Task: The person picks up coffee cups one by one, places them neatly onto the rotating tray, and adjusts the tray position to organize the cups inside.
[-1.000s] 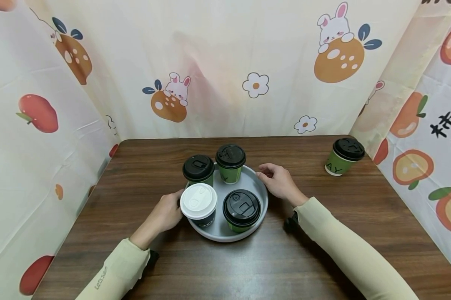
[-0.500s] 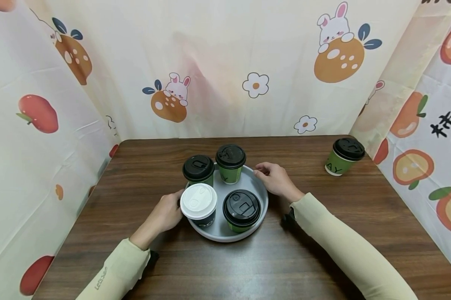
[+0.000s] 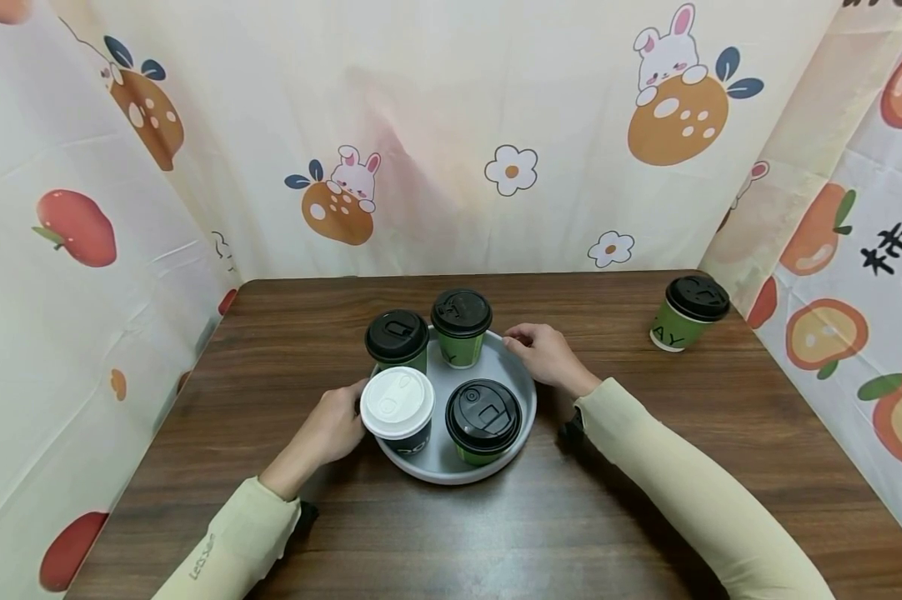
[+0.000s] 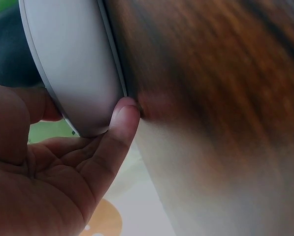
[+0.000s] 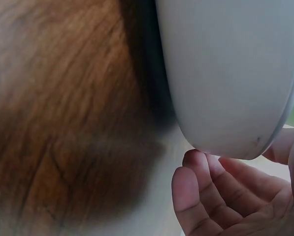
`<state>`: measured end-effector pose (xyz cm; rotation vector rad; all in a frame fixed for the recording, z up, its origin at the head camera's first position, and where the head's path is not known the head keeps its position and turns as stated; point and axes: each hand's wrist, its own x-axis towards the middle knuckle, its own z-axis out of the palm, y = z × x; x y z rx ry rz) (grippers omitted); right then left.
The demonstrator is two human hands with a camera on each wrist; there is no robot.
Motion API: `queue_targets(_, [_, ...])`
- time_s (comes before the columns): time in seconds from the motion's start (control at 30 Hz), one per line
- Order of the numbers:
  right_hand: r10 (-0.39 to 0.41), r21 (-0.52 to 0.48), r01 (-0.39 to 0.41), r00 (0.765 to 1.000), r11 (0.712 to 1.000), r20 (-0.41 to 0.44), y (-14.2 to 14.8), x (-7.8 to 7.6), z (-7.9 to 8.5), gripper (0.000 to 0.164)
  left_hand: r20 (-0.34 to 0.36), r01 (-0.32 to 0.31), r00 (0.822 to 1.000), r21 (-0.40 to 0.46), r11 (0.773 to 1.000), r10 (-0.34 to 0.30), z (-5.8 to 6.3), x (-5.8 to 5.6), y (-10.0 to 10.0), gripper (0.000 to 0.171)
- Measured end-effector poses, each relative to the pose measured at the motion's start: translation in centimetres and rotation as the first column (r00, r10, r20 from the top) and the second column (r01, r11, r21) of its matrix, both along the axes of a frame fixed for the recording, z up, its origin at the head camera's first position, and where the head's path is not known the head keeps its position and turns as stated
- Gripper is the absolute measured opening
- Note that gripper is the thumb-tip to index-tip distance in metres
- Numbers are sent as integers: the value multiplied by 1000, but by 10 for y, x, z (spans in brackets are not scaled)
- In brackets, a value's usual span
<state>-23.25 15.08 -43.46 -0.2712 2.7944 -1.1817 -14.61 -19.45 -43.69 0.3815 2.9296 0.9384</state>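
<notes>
A round grey tray (image 3: 451, 473) lies on the wooden table. It carries a white-lidded dark paper cup (image 3: 398, 404), a black-lidded green cup (image 3: 484, 421) at the front right, and two more green cups with black lids, one back left (image 3: 397, 337) and one at the back (image 3: 462, 327). My left hand (image 3: 334, 423) grips the tray's left rim; in the left wrist view its thumb (image 4: 46, 105) hooks over the edge, with fingers against the outer wall. On the opposite side, my right hand (image 3: 548, 357) pinches the right rim, thumb over the edge, fingertips (image 5: 186, 189) at the wall.
Another green cup with a black lid (image 3: 687, 312) stands apart at the table's back right. Printed curtains (image 3: 451, 208) hang behind the table (image 3: 436, 550) and along both sides.
My right hand has shifted slightly left and back along the tray's right rim, its forearm following. The left hand, tray and cups have stayed in place.
</notes>
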Motion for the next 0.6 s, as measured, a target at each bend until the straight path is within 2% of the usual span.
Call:
queue_targets(0.4, [15, -9, -15, 1000, 1000, 18, 0, -5, -3, 30, -2, -2, 1000, 3, 1000, 2, 0, 0, 0, 33])
queue_targets(0.6, [56, 28, -55, 998, 998, -28, 0, -6, -4, 30, -17, -5, 1000, 7, 1000, 5, -1, 0, 1, 31])
